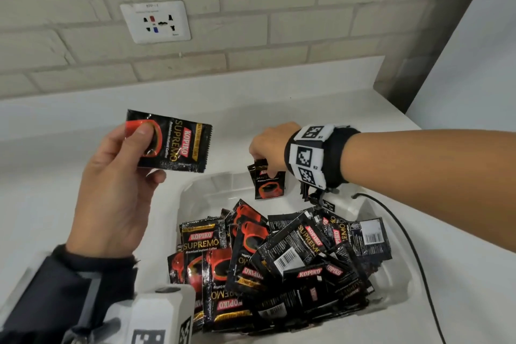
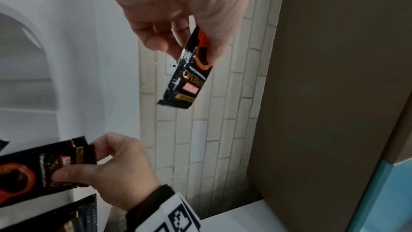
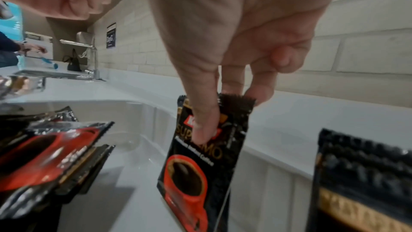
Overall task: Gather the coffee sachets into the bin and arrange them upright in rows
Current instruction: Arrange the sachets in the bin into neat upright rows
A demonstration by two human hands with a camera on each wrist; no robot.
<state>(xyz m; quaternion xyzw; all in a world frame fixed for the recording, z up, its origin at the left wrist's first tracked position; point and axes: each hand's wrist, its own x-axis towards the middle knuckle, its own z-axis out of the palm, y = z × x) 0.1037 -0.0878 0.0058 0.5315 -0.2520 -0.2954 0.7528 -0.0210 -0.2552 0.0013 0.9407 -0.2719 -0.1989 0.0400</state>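
My left hand [image 1: 139, 137] holds one black Kopiko sachet [image 1: 170, 142] sideways above the counter, left of the bin, thumb pressed on its red cup print. The left wrist view shows that sachet [image 2: 189, 78] hanging from the left hand [image 2: 187, 48]. My right hand [image 1: 261, 158] pinches two overlapped sachets [image 1: 269, 181] by their top edges, upright over the far end of the white bin [image 1: 192, 190]. In the right wrist view my right hand [image 3: 229, 112] holds them [image 3: 200, 161] with the thumb on the front. A loose heap of sachets [image 1: 282, 260] fills the bin's near part.
The bin stands on a white counter [image 1: 55, 176] against a brick wall with a socket [image 1: 156, 21]. A black cable [image 1: 405, 232] runs along the bin's right side. In the right wrist view, a sink with a tap [image 3: 93, 59] and another person [image 3: 6, 48] are far left.
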